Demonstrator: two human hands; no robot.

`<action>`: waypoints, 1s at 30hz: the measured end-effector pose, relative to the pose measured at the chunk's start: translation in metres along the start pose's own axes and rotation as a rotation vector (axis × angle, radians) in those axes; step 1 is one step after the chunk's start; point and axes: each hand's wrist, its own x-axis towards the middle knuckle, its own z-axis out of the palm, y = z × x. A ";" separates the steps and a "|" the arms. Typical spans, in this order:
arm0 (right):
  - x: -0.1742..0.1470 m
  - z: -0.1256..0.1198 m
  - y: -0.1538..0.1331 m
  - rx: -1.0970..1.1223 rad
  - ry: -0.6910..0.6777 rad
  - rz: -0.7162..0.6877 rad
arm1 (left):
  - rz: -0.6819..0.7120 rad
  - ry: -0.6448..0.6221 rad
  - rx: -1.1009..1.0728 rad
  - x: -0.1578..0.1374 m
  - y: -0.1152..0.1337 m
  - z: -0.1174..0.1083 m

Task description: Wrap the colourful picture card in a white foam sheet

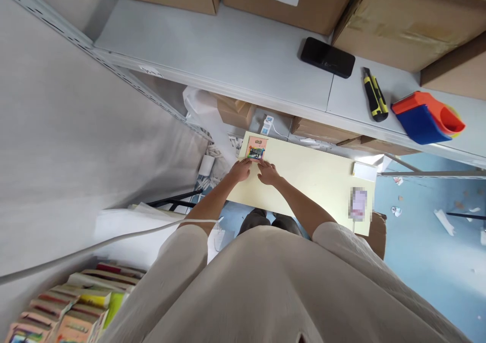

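Observation:
A small book [257,144] with a pink cover and a colourful picture lies flat near the far left corner of the pale yellow table [304,176]. My left hand [241,170] rests at the book's near left corner, fingers stretched forward. At the near right corner is my right hand [268,172], its fingers also extended and lying flat. The fingertips of both reach the book's near edge; neither hand is wrapped around it.
Above the table's far side runs a grey shelf [212,44] with cardboard boxes, a black phone [327,57], a yellow-black utility knife [375,95] and an orange-blue tape dispenser [427,118]. A white box [364,171] sits at the table's right. Stacked books [76,302] stand lower left.

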 end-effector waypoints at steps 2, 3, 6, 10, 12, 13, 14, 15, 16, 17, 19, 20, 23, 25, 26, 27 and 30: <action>-0.003 -0.003 -0.001 -0.010 -0.002 -0.007 | 0.003 0.004 -0.002 0.000 0.001 -0.002; -0.006 -0.004 0.000 -0.014 0.007 -0.024 | 0.005 0.005 -0.004 -0.001 0.001 -0.003; -0.021 -0.008 0.006 0.006 0.069 -0.091 | 0.009 0.015 -0.023 -0.005 0.005 -0.001; -0.060 -0.014 0.030 0.075 0.182 -0.050 | 0.041 -0.022 -0.059 -0.011 0.016 0.005; -0.088 -0.020 0.049 0.109 0.256 0.002 | 0.057 -0.060 -0.072 -0.014 0.023 0.007; -0.103 -0.024 0.059 0.127 0.301 0.030 | 0.062 -0.071 -0.077 -0.015 0.027 0.008; -0.119 -0.029 0.070 0.141 0.353 0.048 | 0.067 -0.075 -0.083 -0.016 0.031 0.008; -0.135 -0.036 0.082 0.151 0.415 0.065 | 0.072 -0.071 -0.091 -0.017 0.036 0.008; -0.152 -0.043 0.093 0.155 0.481 0.074 | 0.078 -0.061 -0.100 -0.017 0.041 0.008; -0.169 -0.052 0.104 0.155 0.549 0.085 | 0.089 -0.047 -0.112 -0.017 0.047 0.008; -0.201 -0.072 0.126 0.148 0.696 0.103 | 0.111 -0.025 -0.136 -0.016 0.061 0.009; -0.216 -0.083 0.136 0.142 0.779 0.110 | 0.118 -0.021 -0.144 -0.015 0.069 0.009; -0.256 -0.119 0.164 0.100 1.014 0.105 | 0.151 -0.034 -0.147 -0.008 0.101 0.011; -0.276 -0.144 0.181 0.044 1.140 0.132 | 0.178 -0.052 -0.139 -0.003 0.124 0.011; -0.285 -0.156 0.190 0.013 1.193 0.163 | 0.189 -0.059 -0.134 -0.001 0.135 0.011; -0.291 -0.169 0.198 -0.018 1.226 0.197 | 0.197 -0.064 -0.129 0.000 0.146 0.010; -0.302 -0.206 0.223 -0.110 1.240 0.273 | 0.205 -0.063 -0.105 -0.001 0.172 0.007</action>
